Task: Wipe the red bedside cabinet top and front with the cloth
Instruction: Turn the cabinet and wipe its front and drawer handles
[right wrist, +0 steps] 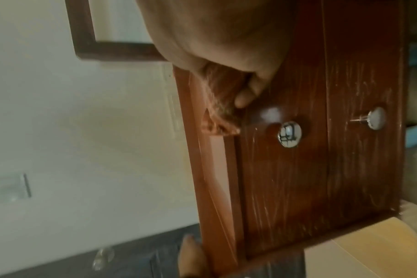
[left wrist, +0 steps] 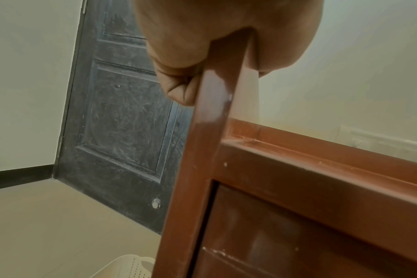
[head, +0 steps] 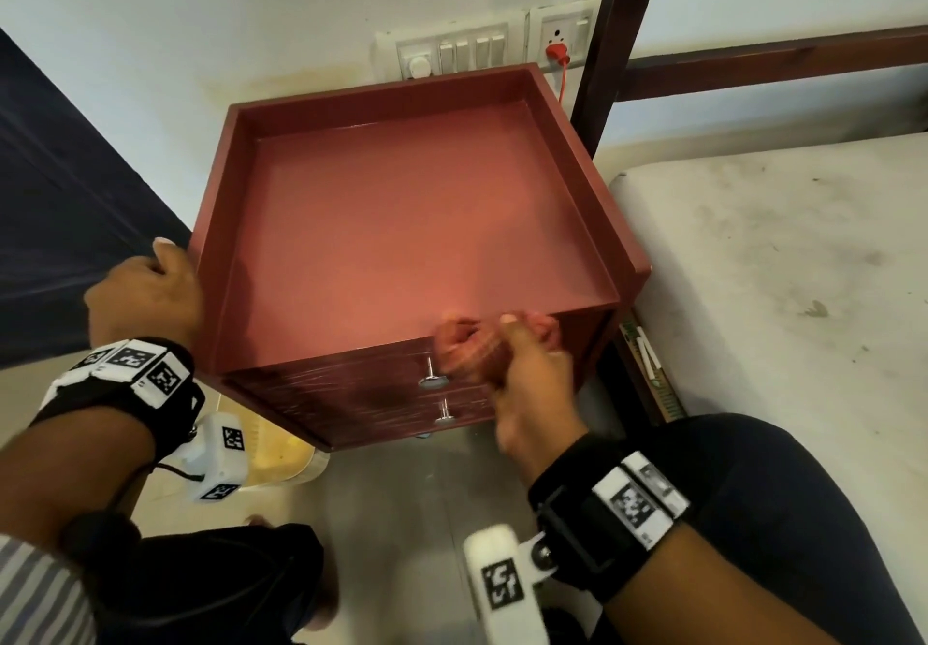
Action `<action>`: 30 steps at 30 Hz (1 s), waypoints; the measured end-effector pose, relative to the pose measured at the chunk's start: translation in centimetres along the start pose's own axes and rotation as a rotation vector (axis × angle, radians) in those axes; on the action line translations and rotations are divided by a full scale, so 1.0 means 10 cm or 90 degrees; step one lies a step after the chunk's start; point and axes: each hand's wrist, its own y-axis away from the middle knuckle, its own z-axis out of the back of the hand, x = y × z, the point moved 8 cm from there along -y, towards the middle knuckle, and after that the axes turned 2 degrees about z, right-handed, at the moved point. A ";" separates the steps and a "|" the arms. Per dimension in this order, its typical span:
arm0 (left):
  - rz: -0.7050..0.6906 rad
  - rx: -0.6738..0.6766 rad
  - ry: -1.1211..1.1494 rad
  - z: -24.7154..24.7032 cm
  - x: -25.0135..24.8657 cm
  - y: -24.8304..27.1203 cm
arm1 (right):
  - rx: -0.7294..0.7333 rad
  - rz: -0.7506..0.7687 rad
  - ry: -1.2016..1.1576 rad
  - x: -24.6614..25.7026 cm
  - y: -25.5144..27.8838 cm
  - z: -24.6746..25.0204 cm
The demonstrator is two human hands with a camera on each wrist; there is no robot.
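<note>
Head view — your right hand (head: 507, 358) squeezes the cloth (head: 464, 343) on the cabinet (head: 401, 222) front (top edge); your left hand (head: 145, 293) grips its side rim.

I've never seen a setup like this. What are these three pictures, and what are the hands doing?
No robot here: a person wears three cameras. The big view comes from the head, the others from each wrist, on the black straps with white tags. The left hand grips the raised side edge of the red cabinet, steadying it. The right hand holds a bunched reddish cloth against the top of the cabinet's front, just above two metal knobs. The cabinet top has nothing on it. A bare mattress lies beside it.
</note>
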 end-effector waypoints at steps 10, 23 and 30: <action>0.027 -0.010 0.011 0.02 0.05 0.04 | -0.101 -0.004 -0.026 0.48 -0.21 0.31; 0.027 -0.008 0.022 0.00 0.06 0.02 | -0.075 0.080 0.141 0.34 -0.20 0.24; 0.030 -0.014 0.023 -0.01 0.08 -0.02 | -0.192 0.268 0.137 0.89 -0.19 0.52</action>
